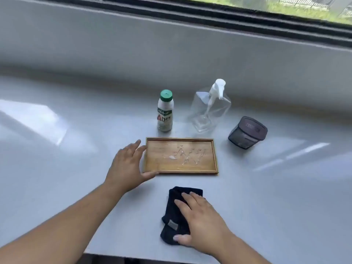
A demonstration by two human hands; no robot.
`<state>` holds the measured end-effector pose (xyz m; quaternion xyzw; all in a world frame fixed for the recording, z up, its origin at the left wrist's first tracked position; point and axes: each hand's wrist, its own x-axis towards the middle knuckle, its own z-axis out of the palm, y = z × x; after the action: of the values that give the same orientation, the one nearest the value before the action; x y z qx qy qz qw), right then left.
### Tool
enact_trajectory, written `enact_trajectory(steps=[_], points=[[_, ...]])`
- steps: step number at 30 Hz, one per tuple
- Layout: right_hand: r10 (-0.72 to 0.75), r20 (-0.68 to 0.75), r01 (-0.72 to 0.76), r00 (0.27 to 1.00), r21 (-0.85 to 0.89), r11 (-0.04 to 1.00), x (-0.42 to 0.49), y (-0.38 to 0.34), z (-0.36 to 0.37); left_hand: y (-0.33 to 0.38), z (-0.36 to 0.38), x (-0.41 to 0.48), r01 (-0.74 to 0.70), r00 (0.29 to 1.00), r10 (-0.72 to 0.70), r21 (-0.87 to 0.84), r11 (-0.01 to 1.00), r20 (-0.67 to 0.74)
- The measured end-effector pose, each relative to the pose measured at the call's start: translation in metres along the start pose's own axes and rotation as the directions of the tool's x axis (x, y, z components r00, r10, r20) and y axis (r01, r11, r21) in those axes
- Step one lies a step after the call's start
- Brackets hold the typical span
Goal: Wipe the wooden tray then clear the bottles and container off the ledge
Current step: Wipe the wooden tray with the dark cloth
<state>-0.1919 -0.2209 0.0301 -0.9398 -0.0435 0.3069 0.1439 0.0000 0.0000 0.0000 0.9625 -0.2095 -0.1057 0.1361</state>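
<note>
Left hand (129, 164) spread open against the left end of the shallow rectangular wooden tray (152, 159), thumb at the near corner, likely to steady it for wiping. Right hand (200, 216) flat and open on the dark folded cloth (175, 212), pressing, not yet gripping. Droplets pooled inside tray. Behind on the pale grey ledge (76, 130): green-capped white bottle (165, 111), clear spray bottle (211, 109), lidded dark grey container (247, 132), all untouched.

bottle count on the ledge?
2. A green-capped drink bottle stands just behind the wooden tray's left end. A clear spray bottle stands to its right, behind the tray's right half. Nothing in view looks able to hide another.
</note>
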Motion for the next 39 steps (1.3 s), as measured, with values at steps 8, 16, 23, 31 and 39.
enact_trajectory(steps=[8,16,23,31,39], points=[[-0.034,-0.144,0.012,0.989,-0.150,0.989,0.011,0.002,0.039,-0.008,0.035,0.026,-0.038,0.999,0.036,-0.044,0.998,-0.031],[0.287,-0.332,-0.035,0.898,0.599,0.800,0.024,0.006,0.015,-0.013,0.046,0.034,-0.069,0.995,0.064,-0.062,0.996,-0.077],[0.597,-0.407,0.183,0.692,0.898,0.399,0.029,0.035,-0.077,-0.014,0.047,0.036,-0.057,0.996,0.053,-0.065,0.996,-0.068],[0.413,-0.462,-0.260,0.785,0.358,0.897,0.128,0.062,-0.094,-0.018,0.051,0.040,-0.090,0.989,0.083,-0.057,0.994,-0.119],[0.054,-0.481,0.052,0.875,0.204,0.978,0.186,-0.045,-0.056,-0.020,0.057,0.044,-0.070,0.982,0.045,-0.136,0.988,-0.182]])
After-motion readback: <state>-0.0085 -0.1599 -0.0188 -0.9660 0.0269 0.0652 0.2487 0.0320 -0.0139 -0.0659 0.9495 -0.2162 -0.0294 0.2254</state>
